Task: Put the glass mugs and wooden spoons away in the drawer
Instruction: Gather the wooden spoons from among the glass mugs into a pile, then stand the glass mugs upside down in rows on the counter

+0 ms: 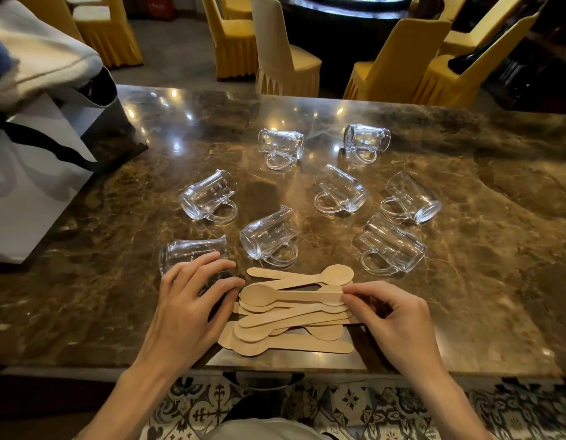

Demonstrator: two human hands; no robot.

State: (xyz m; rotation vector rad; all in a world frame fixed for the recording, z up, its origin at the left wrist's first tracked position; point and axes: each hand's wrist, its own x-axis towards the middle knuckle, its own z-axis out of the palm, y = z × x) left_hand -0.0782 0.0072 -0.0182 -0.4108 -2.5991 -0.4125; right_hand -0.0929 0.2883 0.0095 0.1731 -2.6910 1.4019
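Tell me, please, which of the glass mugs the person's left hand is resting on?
The nearest-left mug, lying on its side beside the wooden spoons. The left hand lies across it; the other seven mugs sit untouched.

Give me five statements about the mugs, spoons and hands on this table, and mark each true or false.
1. All eight glass mugs lie on their sides. True.
2. The wooden spoons are spread out singly among the mugs. False: they lie in one overlapping pile near the table's front edge.
3. The right hand pinches the handle end of the topmost spoon. True.
4. The left hand is lifting a mug by its handle. False: it rests over the nearest mug, which lies on the table.
5. A white bag with a black strap stands at the table's left end. True.
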